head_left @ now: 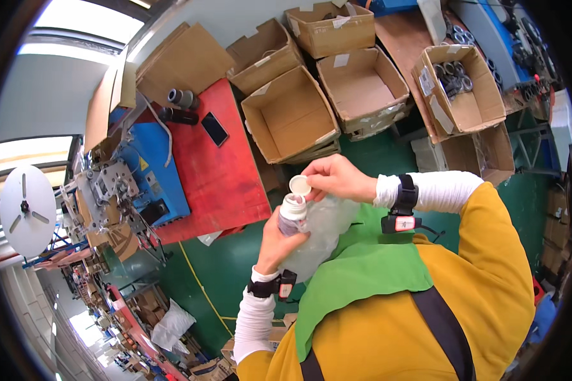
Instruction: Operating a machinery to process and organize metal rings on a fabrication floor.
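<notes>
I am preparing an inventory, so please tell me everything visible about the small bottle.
The small bottle looks plastic, with a white neck and greyish-purple body. It is uncapped, neck toward the picture's top. The left hand grips its body; the right hand holds a round white lid near the mouth. Whether lid and bottle touch is unclear.

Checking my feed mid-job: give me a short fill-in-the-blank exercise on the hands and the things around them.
1. The left hand holds the ____.
2. The right hand pinches the round white ____.
3. The phone lies on the table, whose top is coloured ____.
4. The open boxes are made of ____.

Missing words: bottle; cap; red; cardboard.
</notes>
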The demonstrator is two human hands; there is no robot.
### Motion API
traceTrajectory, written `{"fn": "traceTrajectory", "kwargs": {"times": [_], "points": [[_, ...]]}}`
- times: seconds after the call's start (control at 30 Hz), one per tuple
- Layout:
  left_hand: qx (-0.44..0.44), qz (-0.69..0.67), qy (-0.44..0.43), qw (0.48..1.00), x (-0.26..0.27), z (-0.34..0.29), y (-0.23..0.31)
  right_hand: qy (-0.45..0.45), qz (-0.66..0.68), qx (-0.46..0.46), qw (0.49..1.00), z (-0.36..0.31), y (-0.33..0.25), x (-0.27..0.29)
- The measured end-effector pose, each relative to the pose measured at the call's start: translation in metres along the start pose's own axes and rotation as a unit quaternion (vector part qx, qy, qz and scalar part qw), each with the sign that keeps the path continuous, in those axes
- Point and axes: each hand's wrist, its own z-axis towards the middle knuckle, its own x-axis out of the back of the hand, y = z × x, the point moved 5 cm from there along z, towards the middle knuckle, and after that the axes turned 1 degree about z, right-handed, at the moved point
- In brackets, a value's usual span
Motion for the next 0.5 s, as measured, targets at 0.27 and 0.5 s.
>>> {"fn": "traceTrajectory", "kwargs": {"times": [0.27, 0.5], "points": [[0.028, 0.018, -0.02, 0.999, -0.004, -0.004, 0.005, 0.008, 0.036, -0.02, 0.999, -0.009, 0.004, -0.001], [0.021, 0.01, -0.005, 1.0, -0.007, -0.003, -0.002, 0.01, 0.03, -0.024, 0.999, -0.003, 0.007, 0.003]]}}
